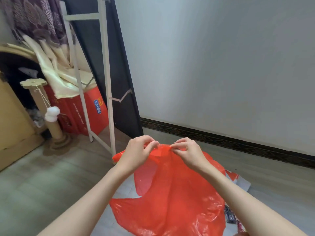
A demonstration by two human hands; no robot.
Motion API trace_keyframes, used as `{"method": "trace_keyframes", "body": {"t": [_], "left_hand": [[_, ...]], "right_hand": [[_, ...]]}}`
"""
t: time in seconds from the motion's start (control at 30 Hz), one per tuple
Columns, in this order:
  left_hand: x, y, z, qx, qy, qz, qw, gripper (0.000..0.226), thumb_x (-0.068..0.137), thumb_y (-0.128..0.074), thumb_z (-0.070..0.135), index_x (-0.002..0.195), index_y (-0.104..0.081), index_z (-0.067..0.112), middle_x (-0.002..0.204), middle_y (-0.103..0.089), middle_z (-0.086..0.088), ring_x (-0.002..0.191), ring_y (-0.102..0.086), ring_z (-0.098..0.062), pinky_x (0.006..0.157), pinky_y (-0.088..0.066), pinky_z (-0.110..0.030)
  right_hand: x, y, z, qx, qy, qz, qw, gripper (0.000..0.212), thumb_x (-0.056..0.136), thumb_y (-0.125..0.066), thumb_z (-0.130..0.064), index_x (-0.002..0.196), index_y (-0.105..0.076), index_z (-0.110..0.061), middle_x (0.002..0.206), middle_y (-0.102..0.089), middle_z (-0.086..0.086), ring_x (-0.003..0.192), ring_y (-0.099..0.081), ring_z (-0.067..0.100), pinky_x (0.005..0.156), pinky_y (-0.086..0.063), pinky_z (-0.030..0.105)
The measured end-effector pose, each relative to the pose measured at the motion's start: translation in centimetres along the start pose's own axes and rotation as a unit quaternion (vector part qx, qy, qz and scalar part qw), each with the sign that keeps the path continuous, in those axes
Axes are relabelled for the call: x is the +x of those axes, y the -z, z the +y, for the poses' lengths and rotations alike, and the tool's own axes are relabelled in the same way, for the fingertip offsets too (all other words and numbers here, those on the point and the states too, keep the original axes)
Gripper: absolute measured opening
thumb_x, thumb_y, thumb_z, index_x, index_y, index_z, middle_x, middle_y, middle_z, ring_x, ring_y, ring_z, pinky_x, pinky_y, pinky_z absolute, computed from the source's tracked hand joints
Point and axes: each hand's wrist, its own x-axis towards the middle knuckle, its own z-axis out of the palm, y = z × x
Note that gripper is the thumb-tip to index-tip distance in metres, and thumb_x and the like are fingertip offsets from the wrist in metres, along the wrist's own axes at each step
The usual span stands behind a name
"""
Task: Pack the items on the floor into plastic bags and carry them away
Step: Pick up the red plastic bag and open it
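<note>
Head view: grey wood-look floor, white wall; both hands' fingers pinching red bag.

Both hands, left hand and right hand, pinch the red plastic bag top edge above the floor.

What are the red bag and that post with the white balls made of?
The red bag looks like thin glossy plastic film: translucent, crinkled, shiny. The post looks like matte brown cardboard; the white balls seem fluffy, perhaps yarn.
</note>
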Motion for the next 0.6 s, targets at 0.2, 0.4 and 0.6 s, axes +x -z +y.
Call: {"method": "trace_keyframes", "body": {"t": [0.2, 0.4, 0.6], "left_hand": [[-0.6, -0.7, -1.4, 0.029, -0.003, -0.039, 0.999, 0.021, 0.085, -0.063, 0.026, 0.1, -0.067, 0.013, 0.098, -0.066, 0.002, 0.088, -0.06, -0.011, 0.081, -0.043, -0.024], [-0.6, -0.7, -2.0, 0.021, 0.087, 0.027, 0.996, 0.023, 0.086, -0.06, 0.033, 0.077, -0.071, 0.014, 0.078, -0.071, -0.002, 0.08, -0.064, -0.02, 0.073, -0.045, -0.029], [-0.4, 0.5, -1.6, -0.015, 0.173, 0.135, 0.976, 0.039, 0.088, -0.055, 0.038, 0.07, -0.069, 0.005, 0.071, -0.069, -0.012, 0.08, -0.062, -0.029, 0.074, -0.046, -0.037]], "right_hand": [[0.5, -0.8, -0.7, 0.052, 0.005, -0.059, 0.997, 0.014, 0.085, -0.063, -0.011, 0.093, -0.073, -0.014, 0.091, -0.054, -0.003, 0.095, -0.054, 0.015, 0.085, -0.038, 0.023], [0.9, -2.0, -0.9, -0.038, 0.007, 0.037, 0.999, 0.009, 0.082, -0.064, -0.025, 0.089, -0.069, -0.026, 0.094, -0.051, -0.003, 0.096, -0.053, 0.017, 0.09, -0.042, 0.034], [-0.7, -4.0, -2.4, -0.002, -0.013, -0.015, 1.0, 0.039, 0.073, -0.071, -0.044, 0.091, -0.047, -0.019, 0.094, -0.052, -0.002, 0.089, -0.05, 0.013, 0.076, -0.039, 0.025]]}}
